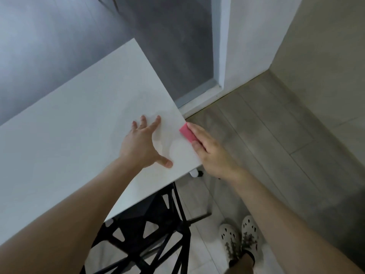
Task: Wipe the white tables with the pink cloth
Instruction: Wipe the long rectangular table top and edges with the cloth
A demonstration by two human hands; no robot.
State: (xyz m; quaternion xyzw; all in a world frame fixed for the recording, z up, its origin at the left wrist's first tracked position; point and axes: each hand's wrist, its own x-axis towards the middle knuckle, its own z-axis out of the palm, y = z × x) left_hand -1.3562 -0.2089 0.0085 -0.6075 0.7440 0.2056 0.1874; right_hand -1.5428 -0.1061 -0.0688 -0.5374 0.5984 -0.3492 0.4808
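A white counter [69, 135] fills the left. On it near its right edge the person's left grip [143, 144] lies released, fingers spread flat on the surface. Just right of it, a folded pink cloth [187, 133] sits on the counter's right edge, grasped by the right grip [211, 153]. A black chair [150, 234] stands under the near edge.

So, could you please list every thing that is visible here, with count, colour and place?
table: one, white, left and centre
cloth: one, pink, at the table's right edge
chair: one, black, partly under the table's near edge
floor: grey planks, right side
shoes: two, white, bottom right, on the person's feet
left hand: one, flat on the table, fingers spread
right hand: one, grips the cloth
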